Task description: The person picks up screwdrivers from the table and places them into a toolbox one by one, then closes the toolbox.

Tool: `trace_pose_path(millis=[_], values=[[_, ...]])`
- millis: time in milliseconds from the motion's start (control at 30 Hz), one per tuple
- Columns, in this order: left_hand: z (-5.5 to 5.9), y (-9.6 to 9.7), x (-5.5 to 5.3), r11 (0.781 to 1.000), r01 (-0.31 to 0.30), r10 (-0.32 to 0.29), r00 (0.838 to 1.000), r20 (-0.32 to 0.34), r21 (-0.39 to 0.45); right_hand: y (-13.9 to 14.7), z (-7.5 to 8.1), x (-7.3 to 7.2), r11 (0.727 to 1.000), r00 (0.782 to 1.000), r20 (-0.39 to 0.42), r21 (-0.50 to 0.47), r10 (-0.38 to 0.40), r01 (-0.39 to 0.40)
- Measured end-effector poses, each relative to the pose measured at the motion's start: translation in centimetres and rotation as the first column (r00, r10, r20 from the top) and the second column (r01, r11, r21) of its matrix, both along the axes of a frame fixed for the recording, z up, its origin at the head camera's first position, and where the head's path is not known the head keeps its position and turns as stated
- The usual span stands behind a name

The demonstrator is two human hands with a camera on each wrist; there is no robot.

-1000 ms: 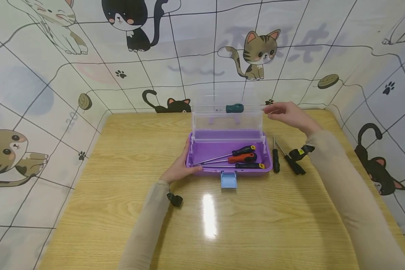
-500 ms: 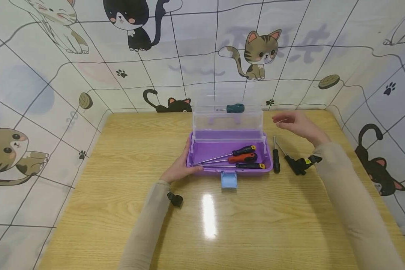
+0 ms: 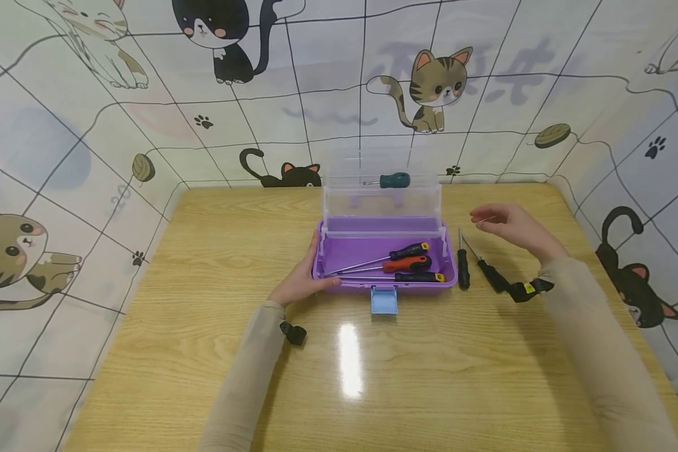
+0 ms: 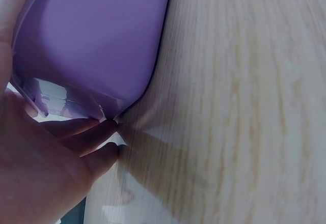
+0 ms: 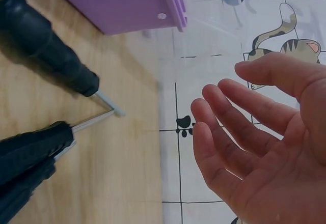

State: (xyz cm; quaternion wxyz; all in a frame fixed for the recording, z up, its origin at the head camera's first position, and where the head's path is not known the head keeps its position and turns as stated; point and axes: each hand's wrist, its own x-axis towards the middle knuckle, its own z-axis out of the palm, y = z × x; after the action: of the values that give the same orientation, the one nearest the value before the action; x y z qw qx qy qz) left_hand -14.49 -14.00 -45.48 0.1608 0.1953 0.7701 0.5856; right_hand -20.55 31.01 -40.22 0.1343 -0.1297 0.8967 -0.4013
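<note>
My left hand [image 3: 301,280] holds the left end of a purple toolbox [image 3: 347,248]. Its thumb lies along the front rim, and in the left wrist view the other fingers reach round the box end [image 4: 97,30]. Inside lie two black screwdrivers [image 3: 411,252] and a red one [image 3: 412,264] between them. The clear lid [image 3: 381,204] stands raised, with a green-handled screwdriver [image 3: 395,181] in it. My right hand [image 3: 516,231] hovers to the right of the box, fingers relaxed and palm bare. Below it a black screwdriver [image 3: 464,270] lies on the table.
Farther right, two more black-handled screwdrivers [image 5: 38,150] lie side by side, partly behind the wrist camera [image 3: 528,290] in the head view. A blue latch [image 3: 384,301] hangs open at the box front. A cat-print wall sheet [image 3: 328,81] borders the wooden table [image 3: 231,232].
My right hand has moved away from the raised lid, to the right and toward the front, over the loose screwdrivers. The left hand and toolbox have stayed put.
</note>
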Motion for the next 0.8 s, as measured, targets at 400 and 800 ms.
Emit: trace_pose_path(millis=[400, 800], values=[[-3.0, -0.3, -0.9, 0.998, -0.057, 0.057, 0.998, -0.004, -0.041, 1.0, -2.1, 1.6, 1.0, 1.0, -0.018, -0.001, -0.006, 0.006], [0.3, 0.0, 0.3, 0.996, -0.027, 0.027, 1.0, 0.004, -0.085, 0.1, -4.1, 3.8, 1.0, 0.999, -0.036, 0.011, -0.007, 0.008]])
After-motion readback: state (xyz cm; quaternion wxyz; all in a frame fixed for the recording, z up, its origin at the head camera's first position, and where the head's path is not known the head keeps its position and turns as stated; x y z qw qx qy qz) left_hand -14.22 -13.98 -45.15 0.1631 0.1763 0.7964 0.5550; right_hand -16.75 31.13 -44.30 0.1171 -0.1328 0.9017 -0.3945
